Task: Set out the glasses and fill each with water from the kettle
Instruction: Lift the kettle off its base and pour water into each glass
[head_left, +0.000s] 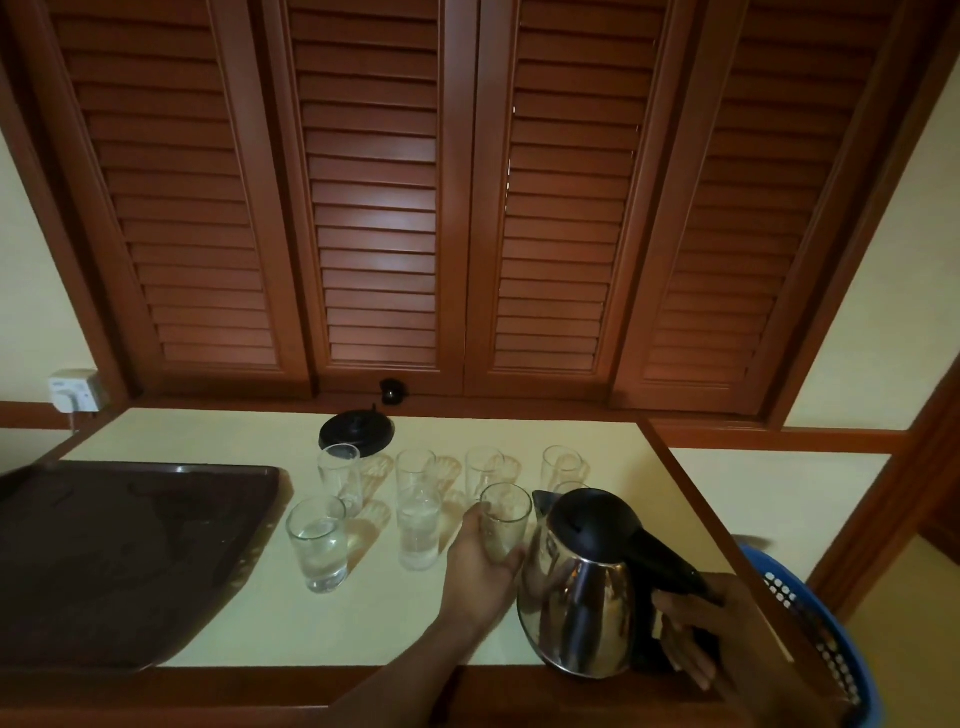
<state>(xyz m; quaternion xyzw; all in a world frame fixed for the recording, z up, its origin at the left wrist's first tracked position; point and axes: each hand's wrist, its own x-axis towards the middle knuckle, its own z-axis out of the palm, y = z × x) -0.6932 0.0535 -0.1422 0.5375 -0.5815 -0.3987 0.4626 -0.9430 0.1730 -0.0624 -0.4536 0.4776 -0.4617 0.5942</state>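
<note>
Several clear glasses stand in two rows on the pale countertop (260, 613). The front-left glass (318, 543) and the front-middle glass (418, 526) hold water. My left hand (480, 564) grips the third front glass (505, 514), which stands upright and looks empty. My right hand (706, 639) holds the black handle of the steel kettle (582, 587), lifted just right of that glass with its spout beside the rim. A fourth front glass (570, 488) is mostly hidden behind the kettle. The back-row glasses (340, 470) look empty.
A dark brown tray (104, 561) lies at the left of the counter. The black kettle base (356, 434) sits behind the glasses. A blue perforated basket (810, 623) is at the right edge. Louvred wooden shutters (467, 182) rise behind; a wall socket (75, 389) is at the far left.
</note>
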